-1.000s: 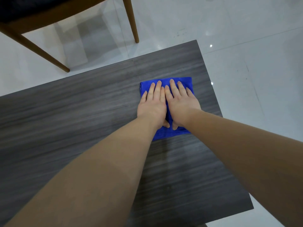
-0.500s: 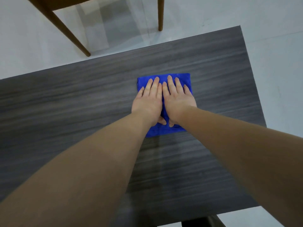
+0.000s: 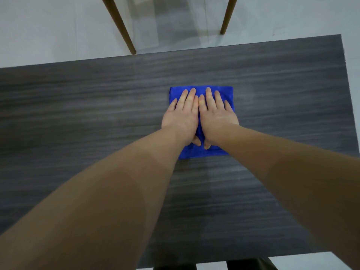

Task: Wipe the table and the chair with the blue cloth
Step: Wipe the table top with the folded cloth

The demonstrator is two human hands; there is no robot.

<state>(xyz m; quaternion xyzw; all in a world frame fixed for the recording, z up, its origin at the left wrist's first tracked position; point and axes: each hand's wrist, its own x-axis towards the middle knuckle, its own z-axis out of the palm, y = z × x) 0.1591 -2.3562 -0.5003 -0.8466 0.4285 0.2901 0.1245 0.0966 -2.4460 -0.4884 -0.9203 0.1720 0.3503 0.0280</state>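
Soft, even indoor light, slightly blurred view.
Pale sheen streaks the dark bench (image 3: 272,106); the glossy floor (image 3: 58,26) reflects faintly; wide-angle bending at the edges; forearms loom soft.

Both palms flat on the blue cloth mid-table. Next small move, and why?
Probably slide the blue cloth sideways along the table. Left hand and right hand press it flat, and wide bare tabletop lies to either side; the chair can wait.

I see the left hand (image 3: 181,115) and right hand (image 3: 216,115) pressed flat, side by side, on the folded blue cloth (image 3: 202,152). The cloth lies on the dark table (image 3: 78,114). Two wooden chair legs (image 3: 118,26) stand beyond the table's far edge.
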